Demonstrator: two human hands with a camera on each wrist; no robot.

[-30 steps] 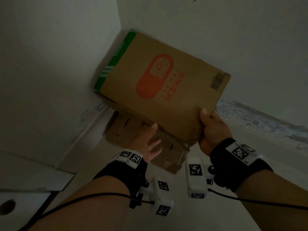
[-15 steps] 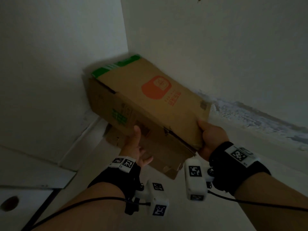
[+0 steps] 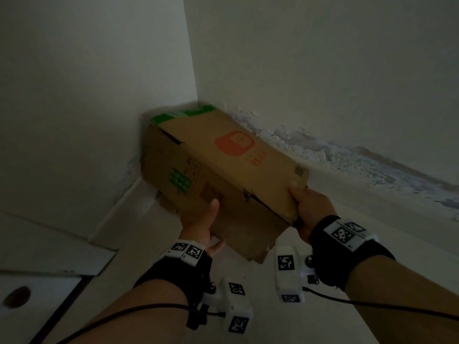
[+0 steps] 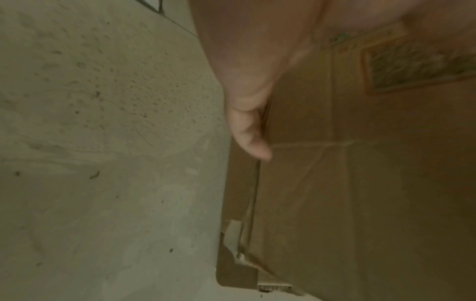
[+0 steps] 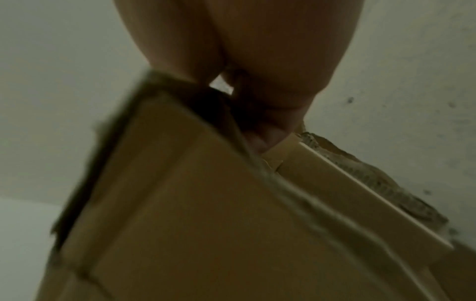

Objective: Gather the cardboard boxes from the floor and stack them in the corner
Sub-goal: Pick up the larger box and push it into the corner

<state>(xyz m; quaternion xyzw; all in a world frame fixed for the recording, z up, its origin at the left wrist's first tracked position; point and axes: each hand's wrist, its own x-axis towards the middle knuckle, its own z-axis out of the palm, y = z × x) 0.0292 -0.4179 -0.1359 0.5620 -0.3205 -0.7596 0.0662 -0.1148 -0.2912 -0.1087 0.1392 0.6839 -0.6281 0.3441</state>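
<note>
Head view: in a dim room we hold a cardboard box (image 3: 231, 165) at the corner (image 3: 196, 100) where two pale walls meet, its green-striped far end well beyond our fingertips and close against the walls. Our right hand (image 3: 310, 207) grips the near corner, thumb on top. Our left hand (image 3: 201, 219) presses flat against the near side, thumb straight. Flattened cardboard (image 3: 250, 242) lies on the floor (image 3: 149, 244) below our fingers.
</note>
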